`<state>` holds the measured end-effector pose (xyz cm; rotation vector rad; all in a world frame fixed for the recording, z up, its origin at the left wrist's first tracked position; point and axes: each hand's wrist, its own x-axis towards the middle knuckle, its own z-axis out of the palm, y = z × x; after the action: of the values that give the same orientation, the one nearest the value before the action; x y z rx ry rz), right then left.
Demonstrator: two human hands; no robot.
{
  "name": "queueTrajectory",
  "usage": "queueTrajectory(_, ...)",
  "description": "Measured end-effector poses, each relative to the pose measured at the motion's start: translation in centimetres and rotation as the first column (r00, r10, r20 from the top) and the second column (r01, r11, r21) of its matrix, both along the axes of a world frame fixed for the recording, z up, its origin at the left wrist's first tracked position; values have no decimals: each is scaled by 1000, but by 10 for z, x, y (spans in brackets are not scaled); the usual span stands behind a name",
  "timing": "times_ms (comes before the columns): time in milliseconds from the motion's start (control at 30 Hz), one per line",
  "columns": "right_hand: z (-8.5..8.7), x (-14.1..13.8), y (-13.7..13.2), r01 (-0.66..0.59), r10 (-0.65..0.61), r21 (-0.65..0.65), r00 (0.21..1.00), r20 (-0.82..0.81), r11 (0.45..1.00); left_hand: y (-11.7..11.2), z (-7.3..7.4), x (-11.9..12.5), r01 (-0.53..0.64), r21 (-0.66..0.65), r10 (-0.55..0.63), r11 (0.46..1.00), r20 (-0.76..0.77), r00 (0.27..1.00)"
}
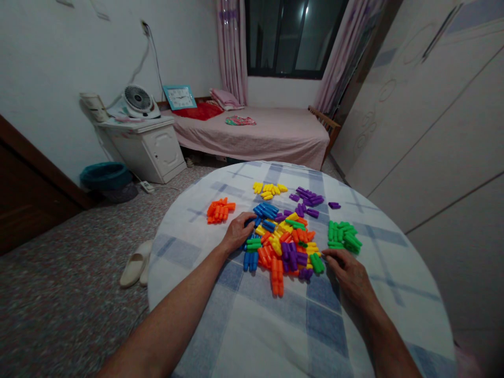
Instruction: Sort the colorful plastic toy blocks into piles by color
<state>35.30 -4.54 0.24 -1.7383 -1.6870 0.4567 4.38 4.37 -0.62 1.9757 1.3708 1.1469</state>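
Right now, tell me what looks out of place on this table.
One purple plastic piece lies alone, off the purple pile. The middle heap is mixed colours, unlike the green pile beside it.

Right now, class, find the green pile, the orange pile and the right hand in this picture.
Green pile [342, 236]: head view, middle of the green pieces.
Orange pile [219, 211]: head view, middle of the orange pieces.
Right hand [349, 274]: head view, back of the hand.
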Motion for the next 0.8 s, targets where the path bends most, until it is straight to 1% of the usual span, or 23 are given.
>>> queueTrajectory(267, -2, 0, 0, 10, -10, -25, 1000, 12, 1000, 0, 0, 0, -3, -20, 3, 1000, 0, 1000)
queueTrajectory(433, -1, 1, 0, -6, 7, -5, 1000, 24, 1000, -1, 2, 0, -2, -29, 2, 1000, 2, 1000)
queueTrajectory(800, 0, -1, 0, -7, 7, 1, 1000, 6, 1000, -1, 0, 0, -3, -20, 4, 1000, 17, 1000)
